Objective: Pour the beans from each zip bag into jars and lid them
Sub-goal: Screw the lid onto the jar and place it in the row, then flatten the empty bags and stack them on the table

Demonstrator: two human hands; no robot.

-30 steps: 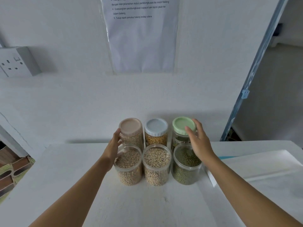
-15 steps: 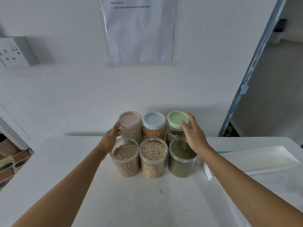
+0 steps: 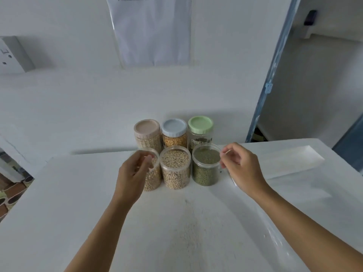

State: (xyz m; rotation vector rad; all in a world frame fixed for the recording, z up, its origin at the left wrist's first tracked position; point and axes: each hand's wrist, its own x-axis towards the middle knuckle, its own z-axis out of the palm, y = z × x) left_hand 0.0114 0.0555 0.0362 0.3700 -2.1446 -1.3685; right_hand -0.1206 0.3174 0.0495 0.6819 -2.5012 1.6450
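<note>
Hands first: the left hand (image 3: pixel 135 170) is loosely curled and I see nothing in it. It hangs in front of the pale-bean jar (image 3: pixel 155 178) at the near left of the group, covering that jar's left side; blur hides whether skin meets plastic. The right hand (image 3: pixel 242 165) is curled just as loosely and also holds nothing, its thumb and forefinger tips just beside the right rim of the green-bean jar (image 3: pixel 205 167).

The near row of three stands upright between the two hands, with the middle jar (image 3: pixel 175 169) of pale beans touching its neighbours. So the left hand is nearer the left jar and the right hand nearer the green one. I cannot tell whether clear lids already sit on these three. If they are bare, I judge lidding is what remains, yet I spot no spare lid and no zip bag.

Behind them stand the pink-lidded jar (image 3: pixel 147 128), blue-lidded jar (image 3: pixel 173 130) and green-lidded jar (image 3: pixel 200 125), all capped and upright on the white table (image 3: pixel 176 222). A white tray (image 3: pixel 290 160) lies to the right.

The green-lidded jar carries a dark label (image 3: pixel 202 141), unreadable from here. The sheet (image 3: pixel 151 30) on the far wall shows one line of print, too blurred to read. A wall socket (image 3: pixel 11 55) sits at far left.
</note>
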